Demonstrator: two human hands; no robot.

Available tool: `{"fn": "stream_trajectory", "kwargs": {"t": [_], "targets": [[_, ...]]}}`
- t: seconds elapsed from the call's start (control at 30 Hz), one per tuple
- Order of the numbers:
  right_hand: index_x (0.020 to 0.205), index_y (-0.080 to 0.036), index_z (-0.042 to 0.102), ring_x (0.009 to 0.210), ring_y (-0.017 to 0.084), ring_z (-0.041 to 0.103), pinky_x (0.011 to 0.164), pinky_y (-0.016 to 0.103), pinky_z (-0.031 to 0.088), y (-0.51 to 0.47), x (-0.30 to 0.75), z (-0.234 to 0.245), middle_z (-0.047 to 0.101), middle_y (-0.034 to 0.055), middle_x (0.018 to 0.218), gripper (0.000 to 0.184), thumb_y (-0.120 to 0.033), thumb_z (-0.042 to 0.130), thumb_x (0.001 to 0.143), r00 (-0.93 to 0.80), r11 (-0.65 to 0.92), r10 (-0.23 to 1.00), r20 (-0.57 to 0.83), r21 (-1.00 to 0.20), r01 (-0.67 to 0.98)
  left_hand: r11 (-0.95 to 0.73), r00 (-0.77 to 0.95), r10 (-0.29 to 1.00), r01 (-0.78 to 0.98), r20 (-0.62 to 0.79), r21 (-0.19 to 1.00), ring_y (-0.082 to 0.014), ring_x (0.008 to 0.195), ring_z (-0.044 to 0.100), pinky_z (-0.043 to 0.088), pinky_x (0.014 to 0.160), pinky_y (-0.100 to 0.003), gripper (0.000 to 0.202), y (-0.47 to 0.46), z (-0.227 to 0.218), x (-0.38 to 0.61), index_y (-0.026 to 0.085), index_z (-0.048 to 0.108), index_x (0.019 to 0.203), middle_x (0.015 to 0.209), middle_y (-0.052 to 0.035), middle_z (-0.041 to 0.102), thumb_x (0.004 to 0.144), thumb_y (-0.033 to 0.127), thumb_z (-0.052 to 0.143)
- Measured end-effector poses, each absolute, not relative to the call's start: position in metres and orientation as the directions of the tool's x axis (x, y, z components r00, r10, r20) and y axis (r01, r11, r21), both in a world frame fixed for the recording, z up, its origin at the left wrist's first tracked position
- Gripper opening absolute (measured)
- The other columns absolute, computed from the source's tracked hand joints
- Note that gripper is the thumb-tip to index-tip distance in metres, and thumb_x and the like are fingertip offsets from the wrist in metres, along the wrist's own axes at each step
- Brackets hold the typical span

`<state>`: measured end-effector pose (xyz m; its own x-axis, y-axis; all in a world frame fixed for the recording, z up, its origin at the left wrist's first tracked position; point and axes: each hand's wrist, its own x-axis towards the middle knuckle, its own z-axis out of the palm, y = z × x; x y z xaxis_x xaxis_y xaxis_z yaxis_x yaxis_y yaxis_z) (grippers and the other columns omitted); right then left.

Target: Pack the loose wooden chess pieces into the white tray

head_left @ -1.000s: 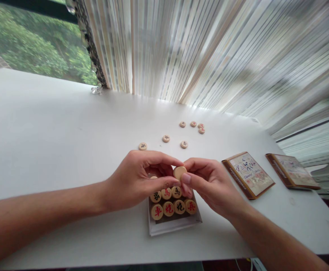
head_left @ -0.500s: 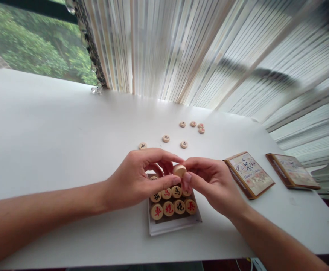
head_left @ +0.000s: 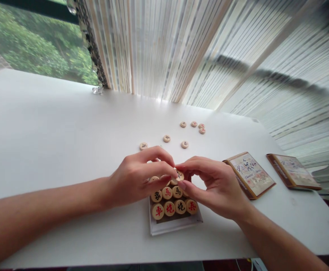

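Over the open box (head_left: 175, 224), my right hand (head_left: 214, 184) pinches a round wooden Chinese chess piece (head_left: 179, 174) between thumb and forefinger, its black character partly showing. From the other side my left hand (head_left: 143, 173) has its fingertips on the same piece, fingers bent. Below, character-side up, lie rows of Chinese chess pieces, among them a red one (head_left: 157, 211) and a black one (head_left: 180, 206) in the front row. The hands hide the box's back part.
Several loose pieces lie beyond my hands on the white table (head_left: 68, 143), including a black-marked one (head_left: 166, 138) and a red-marked one (head_left: 194, 124). Two flat boxes (head_left: 249, 175) with printed covers lie on the right. A string curtain (head_left: 159, 52) hangs behind the table.
The held piece has turned from its blank side to its character side. My left fingers have shifted, with the thumb drawn back. The pieces in the box have stayed put.
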<state>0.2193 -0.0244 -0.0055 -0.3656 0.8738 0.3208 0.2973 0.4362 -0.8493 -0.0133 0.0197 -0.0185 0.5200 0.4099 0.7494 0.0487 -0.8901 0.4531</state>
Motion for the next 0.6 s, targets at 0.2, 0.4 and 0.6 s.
{"fn": "stream_trajectory", "kwargs": {"t": [0.2,0.4,0.6], "targets": [[0.103,-0.018,0.076,0.07,0.016,0.068,0.065,0.031,0.058,-0.024,0.221,-0.004,0.075,0.0036,0.083,0.015,-0.02,0.081,0.088,-0.408,0.443,0.866,0.29,-0.823,0.356,-0.908,0.566,0.364,0.038,0.74,0.418,-0.0148,0.085,0.072,0.059,0.077,-0.023,0.011,0.021,-0.022,-0.014,0.013,0.076,0.099,0.098,-0.0095,0.073,0.092,0.005,0.073],[0.094,-0.017,0.072,0.067,0.013,0.061,0.063,0.026,0.051,-0.025,0.22,-0.001,0.071,0.0004,0.078,0.014,-0.018,0.081,0.084,-0.438,0.527,0.831,0.343,-0.738,0.422,-0.847,0.483,0.514,0.153,0.709,0.51,-0.0125,0.082,0.068,0.057,0.076,-0.023,0.026,0.04,-0.028,-0.016,0.012,0.074,0.101,0.097,-0.0065,0.073,0.086,-0.006,0.064],[0.093,-0.016,0.071,0.073,0.014,0.057,0.069,0.027,0.046,-0.037,0.21,0.0,0.067,0.0002,0.08,0.016,-0.018,0.081,0.081,-0.597,0.625,0.731,0.329,-0.674,0.393,-0.817,0.441,0.571,0.217,0.693,0.535,-0.0109,0.076,0.065,0.056,0.074,-0.024,0.026,0.051,-0.036,-0.019,0.011,0.075,0.098,0.093,-0.005,0.071,0.085,-0.006,0.06]]}}
